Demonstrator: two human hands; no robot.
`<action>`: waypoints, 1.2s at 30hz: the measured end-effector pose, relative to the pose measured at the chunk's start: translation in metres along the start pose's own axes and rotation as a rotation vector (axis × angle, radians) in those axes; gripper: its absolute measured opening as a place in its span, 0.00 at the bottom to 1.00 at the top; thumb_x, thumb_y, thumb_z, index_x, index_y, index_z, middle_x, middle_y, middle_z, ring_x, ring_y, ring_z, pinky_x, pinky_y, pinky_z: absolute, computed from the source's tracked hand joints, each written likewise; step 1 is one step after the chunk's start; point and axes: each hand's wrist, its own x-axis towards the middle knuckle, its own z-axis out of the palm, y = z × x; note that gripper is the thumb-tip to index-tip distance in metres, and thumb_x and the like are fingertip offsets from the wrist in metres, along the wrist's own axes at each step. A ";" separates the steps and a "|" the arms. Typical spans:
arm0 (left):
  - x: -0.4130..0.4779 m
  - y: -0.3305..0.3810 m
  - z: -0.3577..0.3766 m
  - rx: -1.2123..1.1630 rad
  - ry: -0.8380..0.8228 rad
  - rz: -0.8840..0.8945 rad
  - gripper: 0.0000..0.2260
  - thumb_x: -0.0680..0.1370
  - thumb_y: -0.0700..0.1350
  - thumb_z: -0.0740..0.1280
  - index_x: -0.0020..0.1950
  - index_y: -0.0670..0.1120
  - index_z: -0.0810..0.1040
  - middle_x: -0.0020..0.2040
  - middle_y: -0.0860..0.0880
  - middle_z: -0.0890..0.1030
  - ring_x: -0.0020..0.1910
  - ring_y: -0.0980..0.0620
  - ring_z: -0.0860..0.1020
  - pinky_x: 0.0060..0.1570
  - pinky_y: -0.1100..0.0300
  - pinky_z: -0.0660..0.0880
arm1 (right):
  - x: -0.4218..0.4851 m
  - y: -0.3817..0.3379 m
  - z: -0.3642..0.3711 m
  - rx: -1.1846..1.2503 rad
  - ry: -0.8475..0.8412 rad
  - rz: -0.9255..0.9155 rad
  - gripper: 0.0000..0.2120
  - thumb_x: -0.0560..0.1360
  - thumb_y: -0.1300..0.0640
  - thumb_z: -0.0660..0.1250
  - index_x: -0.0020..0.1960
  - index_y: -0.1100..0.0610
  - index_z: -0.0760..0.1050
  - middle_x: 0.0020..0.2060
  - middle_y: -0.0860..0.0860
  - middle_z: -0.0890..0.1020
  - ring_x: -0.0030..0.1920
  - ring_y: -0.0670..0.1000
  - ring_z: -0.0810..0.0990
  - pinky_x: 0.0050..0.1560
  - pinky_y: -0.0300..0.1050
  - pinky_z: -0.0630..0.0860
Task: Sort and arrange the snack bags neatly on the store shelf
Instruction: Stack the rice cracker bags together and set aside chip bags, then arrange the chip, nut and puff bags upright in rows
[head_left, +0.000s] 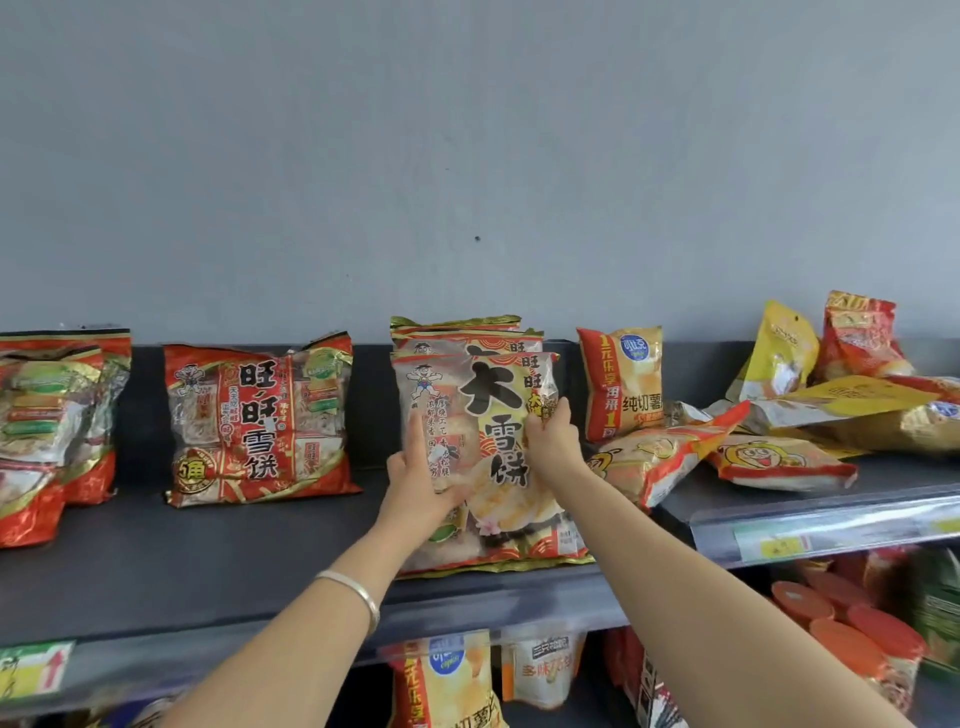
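The left hand (415, 475) lies with straight fingers flat on the face of the front rice-cracker bag (496, 395), while the right hand (553, 441) pinches its right edge. It looks like a hold meant to keep the bag upright and square it against the matching bags (460, 332) stacked behind it at mid-shelf (208, 561). To the left a red assorted pack (260, 426) stands alone, and to the right, beyond an upright potato-chip bag (621, 384), a heap of toppled bags (779, 457) looks unsorted, probably the next job.
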 end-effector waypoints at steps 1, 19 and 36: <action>0.000 0.000 0.001 0.015 0.011 0.000 0.49 0.72 0.52 0.72 0.74 0.61 0.35 0.70 0.41 0.57 0.67 0.42 0.65 0.64 0.50 0.65 | 0.002 0.001 -0.001 -0.010 -0.014 0.000 0.32 0.81 0.48 0.54 0.78 0.49 0.41 0.72 0.58 0.64 0.65 0.63 0.71 0.64 0.63 0.71; -0.004 0.108 0.096 0.380 0.148 0.525 0.15 0.76 0.44 0.66 0.63 0.49 0.75 0.67 0.47 0.69 0.69 0.48 0.64 0.67 0.58 0.60 | -0.013 0.029 -0.130 -0.409 0.156 -0.438 0.21 0.80 0.54 0.60 0.73 0.52 0.64 0.70 0.54 0.68 0.65 0.55 0.72 0.60 0.50 0.75; 0.082 0.152 0.199 0.376 -0.463 0.281 0.28 0.70 0.59 0.66 0.69 0.54 0.66 0.68 0.49 0.67 0.64 0.46 0.70 0.62 0.44 0.70 | 0.059 0.069 -0.221 -0.704 0.236 -0.053 0.23 0.78 0.53 0.58 0.72 0.53 0.64 0.70 0.56 0.67 0.65 0.61 0.71 0.58 0.54 0.74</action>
